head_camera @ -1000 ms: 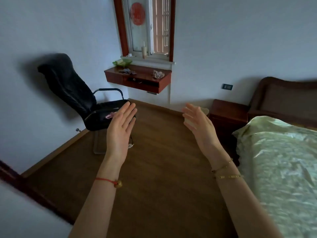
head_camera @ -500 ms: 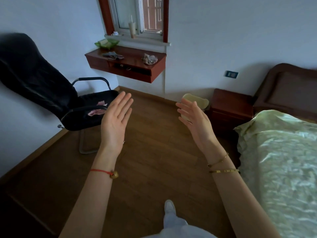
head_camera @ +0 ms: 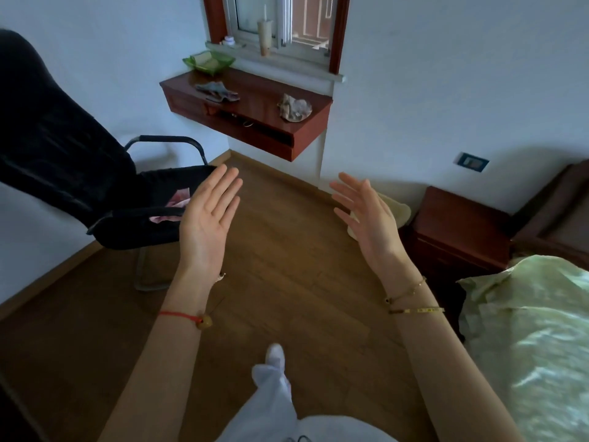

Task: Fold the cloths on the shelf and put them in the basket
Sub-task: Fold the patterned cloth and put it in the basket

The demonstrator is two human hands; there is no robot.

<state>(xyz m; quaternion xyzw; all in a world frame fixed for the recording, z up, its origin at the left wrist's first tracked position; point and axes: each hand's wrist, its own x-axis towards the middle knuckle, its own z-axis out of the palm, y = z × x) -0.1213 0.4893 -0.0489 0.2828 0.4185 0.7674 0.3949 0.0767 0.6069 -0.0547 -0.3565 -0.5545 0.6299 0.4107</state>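
Both held out empty at chest height, well apart, palms turned toward each other: left hand (head_camera: 208,224) flat with fingers together, right hand (head_camera: 369,218) with fingers loosely fanned. Nothing gripped by either. Red string bracelet (head_camera: 181,315) with a bead on the left wrist, two thin gold bangles (head_camera: 411,301) on the right.

Ahead, well out of reach, a glossy red-brown wall shelf (head_camera: 255,100) under the window. On it, two crumpled cloths: a grey, flattish one (head_camera: 216,90) toward the left, a pale, bunched one (head_camera: 294,108) toward the right. Behind them, at the sill, a green, shallow, translucent-looking basket (head_camera: 208,61).

Still the approach, by the look of it. Best done by closing in square to the shelf, taking one cloth at a time by its corners, smoothing it flat on the slick wood before folding. Soft, limp fabric, likely to slide on that polish.

To the left, a black upholstered chair (head_camera: 63,148) with something pink on its seat; to the right, a dark wooden nightstand (head_camera: 459,231) and a bed with a shiny pale-green cover (head_camera: 529,330). Brown plank floor (head_camera: 287,282) below.
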